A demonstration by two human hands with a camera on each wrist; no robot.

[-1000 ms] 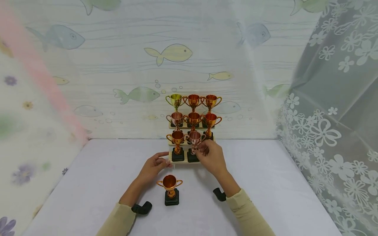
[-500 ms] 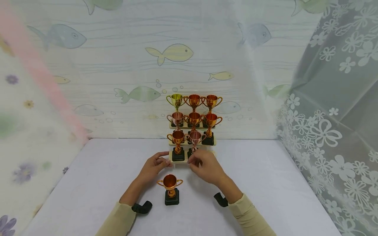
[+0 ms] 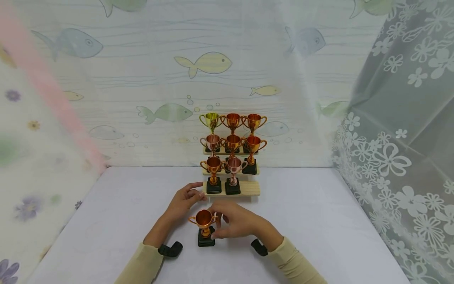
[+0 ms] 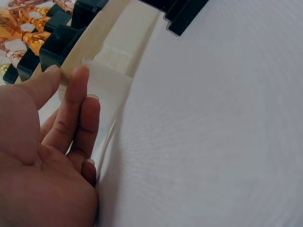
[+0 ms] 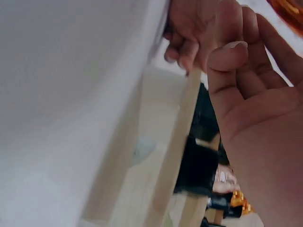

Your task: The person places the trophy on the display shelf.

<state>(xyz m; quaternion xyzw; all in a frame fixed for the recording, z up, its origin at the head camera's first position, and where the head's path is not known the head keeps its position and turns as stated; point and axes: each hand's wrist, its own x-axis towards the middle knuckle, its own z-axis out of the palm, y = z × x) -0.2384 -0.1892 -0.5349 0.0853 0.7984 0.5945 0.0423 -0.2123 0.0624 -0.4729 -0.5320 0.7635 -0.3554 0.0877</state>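
Note:
A small copper-coloured trophy cup (image 3: 203, 219) on a black base stands upright on the white cloth in front of the stepped wooden stand (image 3: 250, 188). My right hand (image 3: 232, 221) is at its right side, thumb by the base and fingers near the right handle. In the right wrist view, the trophy's rim (image 5: 292, 13) shows beyond the loosely bent fingers. With thumb and forefinger, my left hand (image 3: 185, 202) pinches the left end of the stand's lowest step, also visible in the left wrist view (image 4: 97, 28). On that step are a copper trophy (image 3: 213, 165) and a pinkish one (image 3: 234, 166).
Higher steps bear more trophies, among them a yellow-gold one (image 3: 211, 120) at the top left. Bare wood shows at the lowest step's right end. A fish-patterned curtain (image 3: 227, 86) hangs behind, and a lace-flowered sheet (image 3: 400, 157) borders the right side.
My right hand has left the pinkish trophy on the lowest step and moved down and toward me, to the trophy on the cloth. The left hand has stayed at the stand.

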